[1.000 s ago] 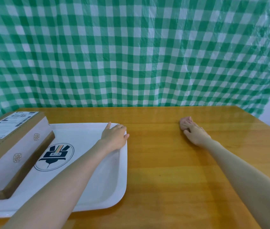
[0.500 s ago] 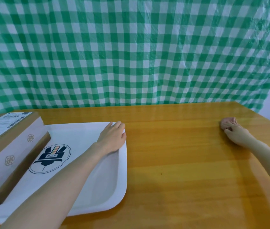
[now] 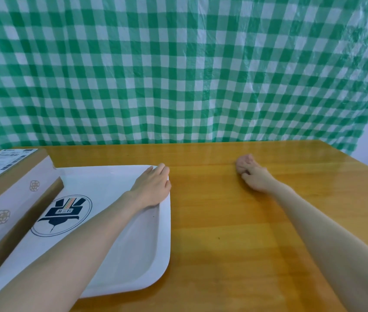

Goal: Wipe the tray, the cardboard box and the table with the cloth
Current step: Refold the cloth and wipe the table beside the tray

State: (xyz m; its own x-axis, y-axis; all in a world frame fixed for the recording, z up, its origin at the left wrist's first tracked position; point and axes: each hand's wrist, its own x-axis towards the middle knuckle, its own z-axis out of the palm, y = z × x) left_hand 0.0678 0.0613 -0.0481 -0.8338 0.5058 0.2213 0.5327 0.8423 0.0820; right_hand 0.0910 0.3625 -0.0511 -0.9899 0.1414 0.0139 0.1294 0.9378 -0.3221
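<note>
On table [image 3: 223, 221], cloth [image 3: 243, 161] bunched in R grip [image 3: 256, 180].

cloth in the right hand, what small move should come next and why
Probably draw the right hand and the bunched cloth nearer across the table, toward the small dark speck. The cloth is pressed to the wood in the far part, the speck lies on bare wood closer in, and the left hand rests on the tray corner.

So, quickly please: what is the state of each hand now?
Left hand: open, resting on the tray corner.
Right hand: gripping the cloth on the table.
</note>
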